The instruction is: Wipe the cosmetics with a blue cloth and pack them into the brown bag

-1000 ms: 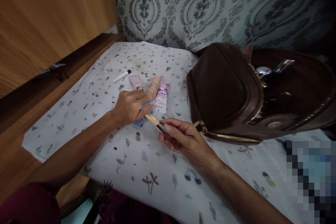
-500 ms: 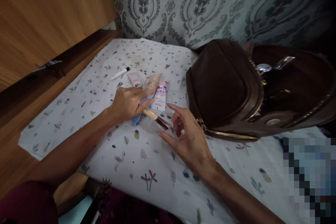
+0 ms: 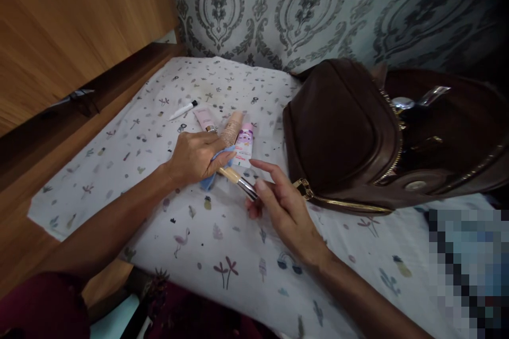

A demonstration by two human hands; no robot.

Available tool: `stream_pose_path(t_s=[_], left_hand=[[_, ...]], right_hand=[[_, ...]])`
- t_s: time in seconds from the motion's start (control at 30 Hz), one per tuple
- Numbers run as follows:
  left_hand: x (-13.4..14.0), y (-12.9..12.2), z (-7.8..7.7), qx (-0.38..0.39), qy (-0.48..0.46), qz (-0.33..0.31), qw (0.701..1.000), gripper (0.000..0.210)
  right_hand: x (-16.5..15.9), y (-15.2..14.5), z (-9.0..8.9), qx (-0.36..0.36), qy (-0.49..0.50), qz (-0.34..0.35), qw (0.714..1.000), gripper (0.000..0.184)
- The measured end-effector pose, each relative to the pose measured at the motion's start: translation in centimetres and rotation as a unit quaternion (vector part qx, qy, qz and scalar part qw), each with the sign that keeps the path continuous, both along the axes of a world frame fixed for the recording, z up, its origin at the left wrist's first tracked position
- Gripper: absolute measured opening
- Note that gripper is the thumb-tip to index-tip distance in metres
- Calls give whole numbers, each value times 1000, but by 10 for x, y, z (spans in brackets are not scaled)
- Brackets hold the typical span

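Note:
A makeup brush point(image 3: 230, 174) with a pale handle and a shiny silver collar lies slanted between my two hands. My left hand point(image 3: 194, 156) is closed round the handle with a blue cloth point(image 3: 222, 157) wrapped about it. At the other end, the thumb and fingers of my right hand point(image 3: 284, 198) pinch the brush and hide its tip. Just beyond my left hand lie a pink tube point(image 3: 204, 117), a beige tube point(image 3: 233, 126) and a white-and-purple tube point(image 3: 244, 144).
Farther back is a white pen-like stick point(image 3: 183, 110) with a black end. An unzipped brown leather bag point(image 3: 338, 122) stands on the right, shiny items inside. Everything rests on a patterned white cloth point(image 3: 222, 233); a wooden cabinet point(image 3: 83, 21) borders the left.
The right hand, which was apart with its fingers spread, has closed on the end of the makeup brush. My left hand keeps its hold in nearly the same place.

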State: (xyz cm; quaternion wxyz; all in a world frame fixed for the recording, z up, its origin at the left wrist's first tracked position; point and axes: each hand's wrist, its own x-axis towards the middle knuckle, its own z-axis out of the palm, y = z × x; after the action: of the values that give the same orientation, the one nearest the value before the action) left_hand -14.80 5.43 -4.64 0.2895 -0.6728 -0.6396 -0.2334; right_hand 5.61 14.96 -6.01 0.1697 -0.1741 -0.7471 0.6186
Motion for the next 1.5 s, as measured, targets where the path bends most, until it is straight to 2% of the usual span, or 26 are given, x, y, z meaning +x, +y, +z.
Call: stream_pose_path(t_s=[0.07, 0.1, 0.27, 0.3, 0.4, 0.47, 0.57, 0.7, 0.8, 0.9, 0.97, 1.03, 1.13, 1.2, 1.33, 1.43, 1.5], left_hand=[[1, 0, 0, 4, 2, -11, 1000, 59], [1, 0, 1, 6, 2, -14, 1000, 59], [0, 0, -1, 4, -10, -2, 1000, 61], [0, 0, -1, 3, -12, -1, 1000, 61], [1, -1, -2, 6, -4, -3, 1000, 58], [1, -3, 0, 6, 6, -11, 1000, 53], [4, -5, 5, 0, 31, -25, 999, 44], [18, -6, 11, 7, 115, -38, 993, 35], [31, -7, 5, 8, 143, -87, 986, 38], [38, -5, -1, 8, 146, -89, 985, 37], [39, -3, -1, 21, 149, -93, 984, 36], [39, -1, 2, 33, 139, -107, 984, 35], [40, 1, 6, 32, 106, -128, 986, 36], [41, 1, 6, 30, 82, -135, 987, 37], [40, 1, 5, 29, 58, -141, 988, 34], [38, 2, 8, 43, 76, -151, 985, 31], [32, 2, 10, 48, 87, -157, 983, 28]], right_hand=[[0, 0, 3, -55, -25, -4, 998, 60], [0, 0, 4, -59, -32, -14, 998, 63], [-2, 0, 1, 77, -15, -31, 996, 63], [-2, -1, 0, 94, -11, -36, 995, 58], [-2, -3, -1, 101, -8, -44, 994, 23], [0, -5, 1, 92, -9, -30, 995, 21], [2, -6, 5, 51, -6, -3, 999, 25], [1, -8, 4, -54, 4, 3, 999, 33], [-3, -7, 2, -141, -12, 22, 990, 38], [-6, -7, 1, -212, -53, 63, 974, 35], [-6, -7, 3, -234, -73, 81, 966, 34], [-4, -7, 6, -200, -73, 70, 975, 34], [-1, -5, 10, -63, -24, -4, 998, 17], [-1, -4, 10, -14, 3, -42, 999, 19], [-2, -2, 8, -12, 4, -40, 999, 25], [-1, -1, 8, 3, 9, -27, 1000, 41], [1, 0, 11, 18, 13, -27, 999, 43]])
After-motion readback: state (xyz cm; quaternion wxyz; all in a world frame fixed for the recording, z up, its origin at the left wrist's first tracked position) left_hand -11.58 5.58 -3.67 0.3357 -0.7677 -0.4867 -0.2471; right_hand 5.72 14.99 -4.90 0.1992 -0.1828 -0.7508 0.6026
